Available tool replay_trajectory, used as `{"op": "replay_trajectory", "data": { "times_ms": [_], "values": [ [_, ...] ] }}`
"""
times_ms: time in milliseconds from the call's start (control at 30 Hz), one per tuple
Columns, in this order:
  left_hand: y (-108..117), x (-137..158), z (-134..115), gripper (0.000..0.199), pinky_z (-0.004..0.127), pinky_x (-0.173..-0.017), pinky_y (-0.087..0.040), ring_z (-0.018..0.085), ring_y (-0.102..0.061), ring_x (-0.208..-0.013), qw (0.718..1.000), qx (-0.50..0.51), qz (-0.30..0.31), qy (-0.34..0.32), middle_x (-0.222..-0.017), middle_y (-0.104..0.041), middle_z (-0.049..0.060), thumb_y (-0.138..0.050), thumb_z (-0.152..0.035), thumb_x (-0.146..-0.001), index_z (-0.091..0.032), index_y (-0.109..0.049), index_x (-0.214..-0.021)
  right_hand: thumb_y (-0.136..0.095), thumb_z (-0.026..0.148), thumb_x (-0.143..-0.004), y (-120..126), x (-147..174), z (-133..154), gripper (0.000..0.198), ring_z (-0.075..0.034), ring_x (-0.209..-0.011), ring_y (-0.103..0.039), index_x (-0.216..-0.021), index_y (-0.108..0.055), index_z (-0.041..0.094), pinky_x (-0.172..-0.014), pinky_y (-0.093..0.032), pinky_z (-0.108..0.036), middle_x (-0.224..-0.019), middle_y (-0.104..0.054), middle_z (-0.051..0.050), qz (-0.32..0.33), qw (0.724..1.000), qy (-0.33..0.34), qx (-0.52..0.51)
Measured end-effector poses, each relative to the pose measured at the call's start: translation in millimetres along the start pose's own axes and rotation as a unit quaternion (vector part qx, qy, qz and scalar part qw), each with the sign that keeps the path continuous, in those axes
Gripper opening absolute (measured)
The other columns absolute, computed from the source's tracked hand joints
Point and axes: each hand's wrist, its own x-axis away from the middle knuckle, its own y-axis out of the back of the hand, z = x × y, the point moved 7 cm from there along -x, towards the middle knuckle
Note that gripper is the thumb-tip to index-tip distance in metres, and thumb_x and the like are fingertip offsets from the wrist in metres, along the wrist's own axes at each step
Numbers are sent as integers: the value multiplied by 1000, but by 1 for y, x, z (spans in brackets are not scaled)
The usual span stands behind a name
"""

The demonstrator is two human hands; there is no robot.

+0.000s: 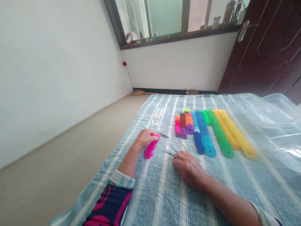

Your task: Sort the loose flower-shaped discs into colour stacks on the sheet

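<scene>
My left hand [146,138] pinches the far end of a short slanting row of pink notched plastic discs [149,150], which overlap on the striped cloth. To its right, my right hand [188,166] lies on the cloth with its fingers curled together. Its fingertips point down, and whatever they may hold is hidden. Beyond it, several rows of overlapping notched discs lie side by side: short red, brown and orange ones ending in pink or purple, then blue rows [202,131], a long green row [219,135] and long yellow rows [240,135]. One lime disc [187,110] sits at the far end.
A blue-grey striped cloth [164,194] covers the surface. Clear plastic containers [277,124] stand at the right edge. Behind are a wall, a window sill [178,39] with small items, and a dark red door [270,47]. Bare floor [70,169] lies to the left.
</scene>
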Motion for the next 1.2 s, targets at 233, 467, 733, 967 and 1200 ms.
{"op": "replay_trajectory", "data": {
  "times_ms": [233, 467, 733, 967, 1200],
  "values": [
    [2, -3, 12, 24, 21, -56, -44, 16, -63, -69, 997, 75, -2, -1, -68, -70, 2, -65, -30, -64, -13, -75, -78, -47, 10, -94, -1, 1, -2, 27, -17, -75, -50, -69, -52, 18, -69, -34, -29, -78, -59, -2, 1, 1000, -3, -2],
    [2, -4, 21, 21, 21, -53, -43, 12, -58, -59, 988, 155, 3, 17, -64, -64, 0, -63, -23, -63, -12, -71, -79, -48, 9, -94, 0, 0, -1, 27, -17, -76, -50, -69, -52, 18, -69, -34, -28, -78, -60, -3, -2, 1000, -5, -6],
    [9, -3, 23, 7, 20, -50, -42, 11, -56, -51, 978, 208, 0, 25, -52, -60, -3, -62, -19, -60, -15, -63, -66, -52, 9, -92, -3, 0, -3, 24, -16, -76, -50, -70, -53, 18, -69, -34, -29, -79, -60, -2, 1, 1000, -5, 12],
    [30, 7, -4, 11, 21, -49, -42, 12, -56, -45, 978, 193, -81, -6, -51, -60, -6, -62, -25, -65, -18, -60, -73, -58, 8, -87, -4, -2, -3, 21, -16, -77, -50, -70, -52, 19, -69, -35, -29, -81, -61, -2, 15, 1000, -4, 23],
    [-13, 13, -56, 12, 20, -46, -40, 12, -59, -51, 970, 238, -1, -53, -57, -60, -3, -57, -28, -71, -17, -61, -75, -60, 9, -87, -5, -4, -2, 21, -16, -75, -49, -69, -53, 18, -68, -34, -29, -78, -60, -1, 16, 999, -2, 40]
  ]
}}
